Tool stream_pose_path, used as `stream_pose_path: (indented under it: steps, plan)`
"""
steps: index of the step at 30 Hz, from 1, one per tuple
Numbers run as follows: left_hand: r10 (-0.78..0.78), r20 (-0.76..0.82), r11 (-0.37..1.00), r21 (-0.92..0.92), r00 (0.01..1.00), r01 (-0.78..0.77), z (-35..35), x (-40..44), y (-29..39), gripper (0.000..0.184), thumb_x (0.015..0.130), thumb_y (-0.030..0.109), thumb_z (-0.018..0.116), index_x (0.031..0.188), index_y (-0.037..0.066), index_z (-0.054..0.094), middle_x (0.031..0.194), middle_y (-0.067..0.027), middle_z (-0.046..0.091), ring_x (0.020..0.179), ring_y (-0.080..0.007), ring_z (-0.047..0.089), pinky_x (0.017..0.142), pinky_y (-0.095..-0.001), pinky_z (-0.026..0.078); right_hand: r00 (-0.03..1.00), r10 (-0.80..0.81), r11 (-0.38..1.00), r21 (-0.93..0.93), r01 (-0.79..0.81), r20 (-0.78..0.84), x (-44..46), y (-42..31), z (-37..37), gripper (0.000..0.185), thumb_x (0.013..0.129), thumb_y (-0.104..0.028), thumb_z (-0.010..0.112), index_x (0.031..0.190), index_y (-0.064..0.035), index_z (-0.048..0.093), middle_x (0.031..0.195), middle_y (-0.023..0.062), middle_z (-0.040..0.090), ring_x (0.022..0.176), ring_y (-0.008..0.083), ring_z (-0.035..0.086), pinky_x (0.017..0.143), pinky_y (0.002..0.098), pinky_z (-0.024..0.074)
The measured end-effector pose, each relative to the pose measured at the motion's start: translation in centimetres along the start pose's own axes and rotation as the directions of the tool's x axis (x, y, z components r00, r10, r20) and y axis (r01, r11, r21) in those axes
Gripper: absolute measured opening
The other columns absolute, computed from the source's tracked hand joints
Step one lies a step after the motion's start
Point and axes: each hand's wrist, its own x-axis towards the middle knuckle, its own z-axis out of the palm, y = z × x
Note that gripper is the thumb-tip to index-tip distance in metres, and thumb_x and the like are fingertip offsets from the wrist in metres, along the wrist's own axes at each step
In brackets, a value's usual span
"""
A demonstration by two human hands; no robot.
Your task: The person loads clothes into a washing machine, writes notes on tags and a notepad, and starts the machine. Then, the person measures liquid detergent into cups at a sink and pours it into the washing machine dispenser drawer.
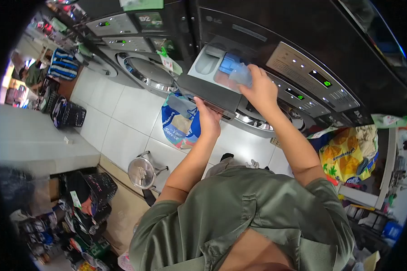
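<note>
My right hand (pixel 262 90) is closed around a small translucent cup (pixel 240 76), tilted over the pulled-out detergent drawer (pixel 210 88) of a dark washing machine. The drawer has a pale grey compartment (pixel 207 63) and a blue insert (pixel 229 64) beside the cup. Whether anything is pouring out cannot be made out. My left hand (pixel 208 121) is at the drawer's front edge, thumb up and fingers curled partly out of sight; what they grip is unclear. Just beyond it, a blue printed bag (pixel 176 131) is on the tiled floor.
A round-seated metal stool (pixel 141 173) stands to my left. More front-loading machines (pixel 151 72) line the wall ahead. On the right is a yellow printed bag (pixel 343 151) with cloth in it. Black baskets (pixel 68 113) and a person (pixel 34 74) are at the far left.
</note>
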Motion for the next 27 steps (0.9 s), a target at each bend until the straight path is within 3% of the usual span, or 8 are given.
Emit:
stream_pose_path:
  steps: [1,4,5,9,16,18,25,27]
  plan:
    - [-0.017,0.016,1.0,0.018,1.0,0.016,0.0,-0.1,-0.1,0.06,0.085,0.063,0.028,0.114,0.012,0.042,0.107,-0.0035,0.053,0.092,-0.0172,0.051,0.08,-0.0326,0.039,1.0,0.026,1.0,0.001,-0.026,-0.014,-0.4,0.5,0.7,0.047,0.061,-0.017,0.07,0.103,-0.0082,0.05,0.098,0.0111,0.056,0.078,0.0293,0.057,0.065,0.0368,0.0455]
    - [0.015,0.002,1.0,0.019,1.0,-0.015,0.1,-0.1,0.0,0.063,0.085,0.062,0.028,0.122,0.012,0.038,0.122,-0.0071,0.045,0.109,-0.0233,0.044,0.09,-0.0418,0.036,0.957,0.273,0.699,0.703,-0.126,-0.099,-2.0,2.5,3.5,0.047,0.067,-0.013,0.071,0.103,-0.0043,0.043,0.094,0.0132,0.057,0.075,0.0198,0.06,0.062,0.0319,0.0478]
    - [-0.009,0.031,0.999,0.043,0.999,0.008,0.3,0.0,0.2,0.063,0.085,0.062,0.028,0.122,0.012,0.038,0.122,-0.0071,0.045,0.109,-0.0233,0.044,0.09,-0.0418,0.036,0.943,0.309,0.695,0.706,-0.136,-0.122,-2.7,2.4,3.1,0.047,0.067,-0.013,0.071,0.103,-0.0043,0.043,0.094,0.0132,0.057,0.075,0.0198,0.06,0.062,0.0319,0.0478]
    - [-0.115,0.148,0.993,0.005,0.982,0.115,1.3,2.7,-0.1,0.062,0.086,0.062,0.028,0.121,0.012,0.037,0.122,-0.0044,0.045,0.106,-0.0217,0.045,0.088,-0.0395,0.036,0.889,0.412,0.144,0.95,-0.278,0.198,-6.6,2.3,-0.8,0.052,0.069,-0.005,0.07,0.107,-0.007,0.035,0.099,0.0094,0.055,0.082,0.013,0.055,0.068,0.0254,0.0458]
    - [-0.005,0.147,0.998,0.058,0.989,-0.003,6.3,6.9,-1.9,0.075,0.084,0.063,0.03,0.131,0.005,0.03,0.134,-0.0124,0.035,0.12,-0.0296,0.037,0.102,-0.0438,0.027,0.87,0.485,0.168,0.966,-0.194,0.091,-15.5,10.4,-4.2,0.047,0.07,0.001,0.069,0.103,-0.0082,0.036,0.099,0.0053,0.053,0.09,0.0121,0.054,0.074,0.0263,0.0457]
    - [-0.033,0.334,0.999,0.023,0.942,0.027,4.9,11.5,-2.3,0.077,0.083,0.064,0.029,0.13,0.003,0.034,0.129,-0.0132,0.043,0.116,-0.0278,0.042,0.101,-0.0419,0.029,0.818,0.575,0.209,0.963,-0.172,0.022,-18.4,13.3,-6.0,0.047,0.07,0.001,0.069,0.103,-0.0077,0.037,0.099,0.0054,0.053,0.09,0.0121,0.054,0.075,0.026,0.0456]
    - [0.274,-0.129,0.907,0.365,0.953,-0.211,10.6,11.8,-4.5,0.08,0.081,0.068,0.021,0.123,0.004,0.041,0.123,-0.0108,0.049,0.106,-0.0296,0.05,0.09,-0.0442,0.042,0.406,0.904,0.186,0.978,-0.098,-0.131,-30.7,25.5,-13.5,0.047,0.069,0.001,0.068,0.104,-0.0067,0.038,0.097,0.0066,0.053,0.084,0.0132,0.055,0.07,0.0263,0.047]
    - [0.168,-0.237,0.952,0.292,0.957,-0.095,12.4,10.1,-4.4,0.076,0.082,0.066,0.027,0.126,0.005,0.04,0.126,-0.0123,0.045,0.113,-0.0285,0.045,0.096,-0.0437,0.035,0.29,0.946,0.165,0.986,-0.04,-0.146,-34.6,29.8,-16.9,0.046,0.069,0.002,0.067,0.104,-0.0067,0.038,0.096,0.0069,0.053,0.083,0.0136,0.055,0.069,0.0266,0.0473]
